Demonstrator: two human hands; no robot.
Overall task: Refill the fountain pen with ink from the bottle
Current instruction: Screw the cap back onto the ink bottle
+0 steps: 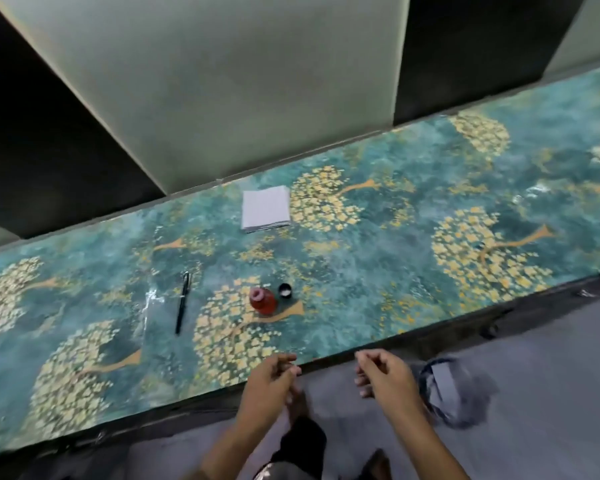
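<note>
My left hand [269,382] and right hand [383,374] hover at the near edge of the table [378,258], fingers loosely curled, holding nothing. The black fountain pen [182,303] lies capped on the teal, gold-flowered top, well ahead to my left. Right of it stands the ink bottle [263,299] of red ink, uncapped, its black cap [285,291] just beside it. A stack of white paper [266,208] sits farther back.
</note>
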